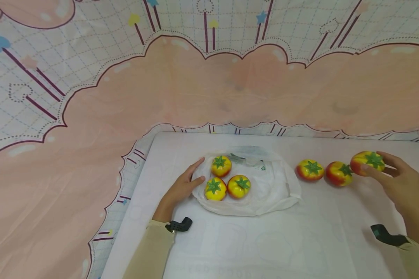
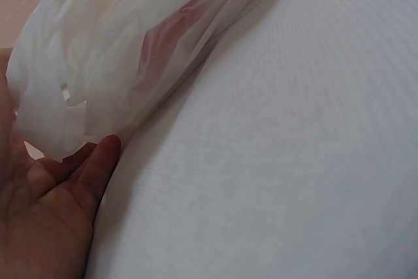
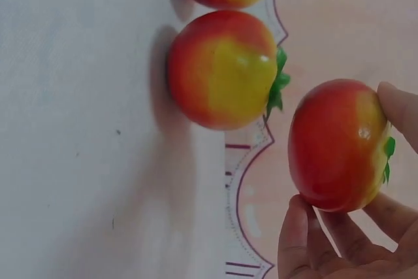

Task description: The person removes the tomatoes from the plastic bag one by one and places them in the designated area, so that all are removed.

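My right hand point(image 1: 403, 182) holds a red and yellow toy tomato point(image 1: 364, 162) with green leaves, thumb on one side and fingers on the other. In the right wrist view the held tomato point(image 3: 339, 145) is off the table. Two more toy tomatoes, one nearer point(image 1: 339, 173) and one farther left point(image 1: 310, 170), lie beside it. My left hand point(image 1: 181, 188) touches the left edge of a white plastic bag point(image 1: 265, 193), thumb and forefinger spread apart. Three toy tomatoes point(image 1: 239, 186) are together on the bag's left part. The bag's edge point(image 2: 78, 122) covers some left fingertips.
A white tabletop point(image 1: 265, 248) lies under everything. Behind it hangs a pink and white patterned cloth point(image 1: 230, 89), which also runs along the table's left side. A black wrist mount point(image 1: 179, 224) sits on the left sleeve, another point(image 1: 387, 236) on the right.
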`<state>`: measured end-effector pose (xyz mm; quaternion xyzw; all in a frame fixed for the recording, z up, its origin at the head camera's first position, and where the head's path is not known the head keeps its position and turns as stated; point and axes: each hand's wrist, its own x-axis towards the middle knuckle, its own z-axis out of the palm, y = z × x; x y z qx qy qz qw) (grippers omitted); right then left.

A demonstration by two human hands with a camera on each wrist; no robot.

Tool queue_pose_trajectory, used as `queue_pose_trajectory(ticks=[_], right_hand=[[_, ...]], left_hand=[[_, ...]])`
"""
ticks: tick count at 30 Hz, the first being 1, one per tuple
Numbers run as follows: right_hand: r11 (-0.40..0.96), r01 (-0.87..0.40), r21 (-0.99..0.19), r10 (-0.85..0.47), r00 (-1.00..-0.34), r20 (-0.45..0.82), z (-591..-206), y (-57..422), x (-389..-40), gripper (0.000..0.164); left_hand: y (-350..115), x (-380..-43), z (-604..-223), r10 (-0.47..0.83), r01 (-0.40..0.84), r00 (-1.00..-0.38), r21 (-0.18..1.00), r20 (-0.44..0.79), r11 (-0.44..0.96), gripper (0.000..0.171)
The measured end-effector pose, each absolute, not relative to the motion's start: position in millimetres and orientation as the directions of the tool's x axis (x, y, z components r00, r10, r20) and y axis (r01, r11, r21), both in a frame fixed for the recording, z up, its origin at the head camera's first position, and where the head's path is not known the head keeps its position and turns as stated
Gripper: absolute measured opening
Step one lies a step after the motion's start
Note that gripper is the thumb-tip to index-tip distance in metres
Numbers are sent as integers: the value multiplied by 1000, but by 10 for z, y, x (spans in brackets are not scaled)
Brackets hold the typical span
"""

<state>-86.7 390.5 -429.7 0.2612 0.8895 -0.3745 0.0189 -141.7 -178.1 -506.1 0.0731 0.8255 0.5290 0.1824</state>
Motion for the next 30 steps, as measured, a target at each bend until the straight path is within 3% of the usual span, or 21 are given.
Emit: queue_pose_trajectory(ticks=[9, 30], right_hand=[[493, 557, -668, 520, -804, -287, -4397, 4020, -871, 89], [462, 569, -680, 503, -800, -327, -4669, 4121, -858, 90]], left_hand=[[-1786, -1418, -5080, 315, -76, -922, 905, -224, 419, 62], [-1787, -1429, -5090, 316, -71, -922, 901, -222, 427, 61]])
